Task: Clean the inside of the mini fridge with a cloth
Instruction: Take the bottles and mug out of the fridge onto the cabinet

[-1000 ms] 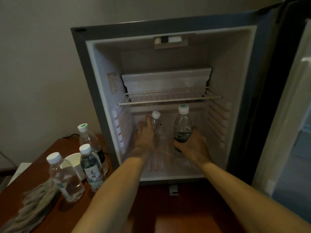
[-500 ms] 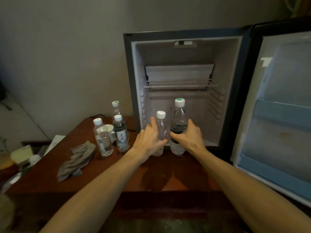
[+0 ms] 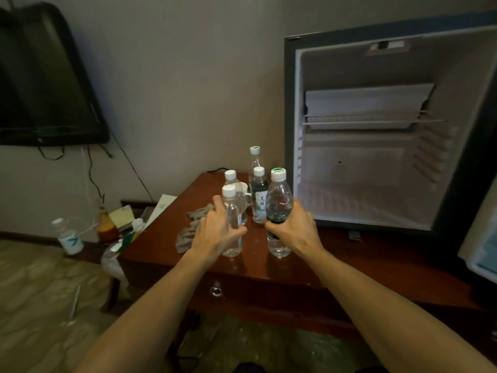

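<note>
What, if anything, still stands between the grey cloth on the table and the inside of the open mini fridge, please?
Nothing visible inside the open white-lined mini fridge. The crumpled grey cloth lies behind the left hand; five clear plastic water bottles stand between it and the fridge, and both hands hold one each, the right hand too.

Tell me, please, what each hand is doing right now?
Left hand: gripping the white-capped bottle.
Right hand: gripping the green-capped bottle.
</note>
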